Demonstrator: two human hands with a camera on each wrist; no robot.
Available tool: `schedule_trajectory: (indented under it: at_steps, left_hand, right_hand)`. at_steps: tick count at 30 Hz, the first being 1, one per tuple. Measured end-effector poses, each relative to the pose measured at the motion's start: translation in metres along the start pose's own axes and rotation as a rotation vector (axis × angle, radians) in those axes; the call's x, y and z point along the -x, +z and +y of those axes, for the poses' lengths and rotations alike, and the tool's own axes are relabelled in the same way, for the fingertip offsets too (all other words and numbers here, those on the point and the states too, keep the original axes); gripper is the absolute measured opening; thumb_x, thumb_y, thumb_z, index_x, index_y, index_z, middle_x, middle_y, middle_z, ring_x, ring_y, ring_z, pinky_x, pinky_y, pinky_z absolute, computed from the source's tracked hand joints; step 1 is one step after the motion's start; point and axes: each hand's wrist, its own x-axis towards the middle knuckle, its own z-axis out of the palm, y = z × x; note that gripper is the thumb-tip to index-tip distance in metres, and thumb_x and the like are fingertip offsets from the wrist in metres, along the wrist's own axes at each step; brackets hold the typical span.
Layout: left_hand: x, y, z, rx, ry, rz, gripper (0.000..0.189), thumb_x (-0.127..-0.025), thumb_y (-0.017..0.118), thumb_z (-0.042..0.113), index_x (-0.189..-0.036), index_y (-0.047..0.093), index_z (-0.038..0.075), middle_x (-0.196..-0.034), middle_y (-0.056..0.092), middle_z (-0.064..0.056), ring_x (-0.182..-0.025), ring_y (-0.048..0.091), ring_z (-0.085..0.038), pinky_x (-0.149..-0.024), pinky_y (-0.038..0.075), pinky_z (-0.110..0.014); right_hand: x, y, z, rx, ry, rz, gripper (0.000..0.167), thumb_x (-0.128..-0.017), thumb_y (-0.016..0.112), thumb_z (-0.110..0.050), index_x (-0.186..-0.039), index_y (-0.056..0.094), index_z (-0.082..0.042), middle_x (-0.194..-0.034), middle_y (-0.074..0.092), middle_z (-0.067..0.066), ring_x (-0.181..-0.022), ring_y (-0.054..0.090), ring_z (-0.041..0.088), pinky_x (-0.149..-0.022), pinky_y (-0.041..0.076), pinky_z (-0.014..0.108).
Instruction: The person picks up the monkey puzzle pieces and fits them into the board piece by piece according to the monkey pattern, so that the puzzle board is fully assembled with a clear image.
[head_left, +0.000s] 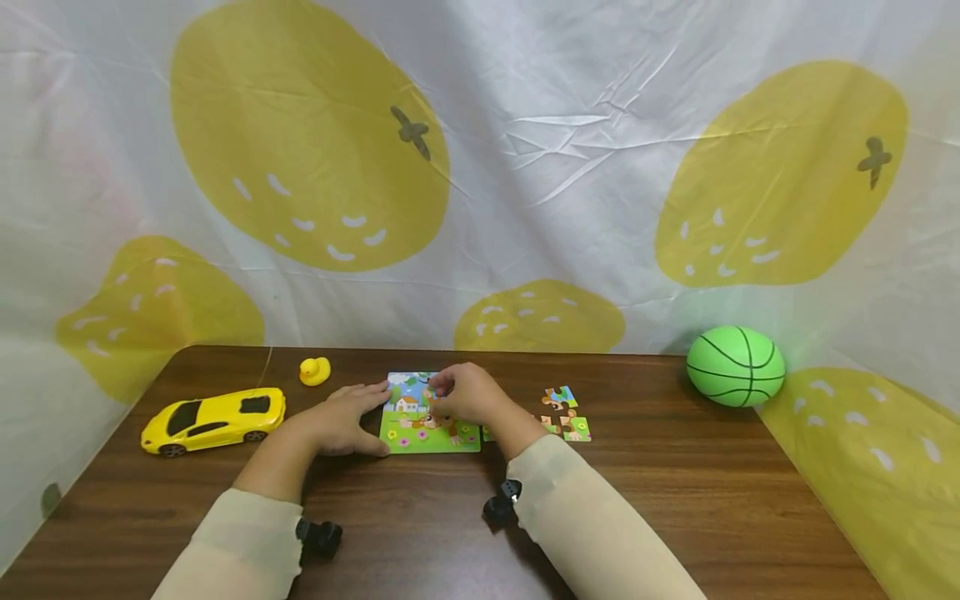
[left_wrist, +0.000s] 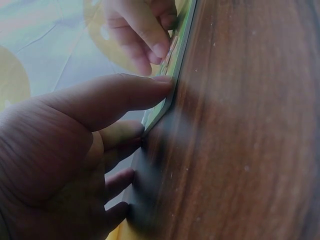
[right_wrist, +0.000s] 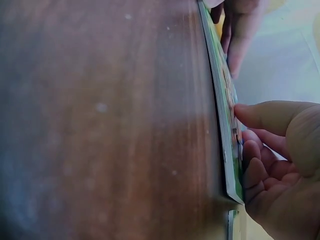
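A colourful jigsaw puzzle board [head_left: 405, 440] with a house, flowers and a monkey picture lies flat on the table. Along its left side, my left hand [head_left: 343, 423] has thumb and index finger apart, touching the board. The left wrist view shows that thumb [left_wrist: 135, 91] fairly straight on the near corner. Over the board's right part, my right hand [head_left: 474, 395] bends its fingers and seems to pinch a puzzle piece at the surface; the fingers hide most of it. Loose puzzle pieces [head_left: 576, 428] lie right of the board, some partly behind the right wrist.
A yellow toy car [head_left: 217, 421] stands at the left, with a yellow rubber duck [head_left: 315, 371] behind it. At the back right sits a green ball [head_left: 737, 367] with black lines. A white fabric backdrop [head_left: 555, 192] with yellow fruit prints rises behind the wooden table [head_left: 420, 525].
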Motion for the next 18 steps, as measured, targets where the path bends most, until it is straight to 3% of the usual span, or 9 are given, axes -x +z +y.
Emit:
schedule_trajectory:
  at_steps: [18]
  left_hand:
    - [-0.0015,0.0018,-0.0026,-0.003,-0.01,0.0,0.099,-0.086,0.086,0.045,-0.167,0.039,0.012,-0.179,0.028,-0.01,-0.165,0.019,-0.047,-0.131,0.02,-0.071]
  right_hand:
    - [0.0001,-0.0016,0.0013,-0.003,0.035,-0.041,0.034,-0.089,0.087,-0.023,-0.121,0.081,-0.013,-0.107,0.077,0.002,-0.095,0.068,0.015,-0.091,0.06,0.039]
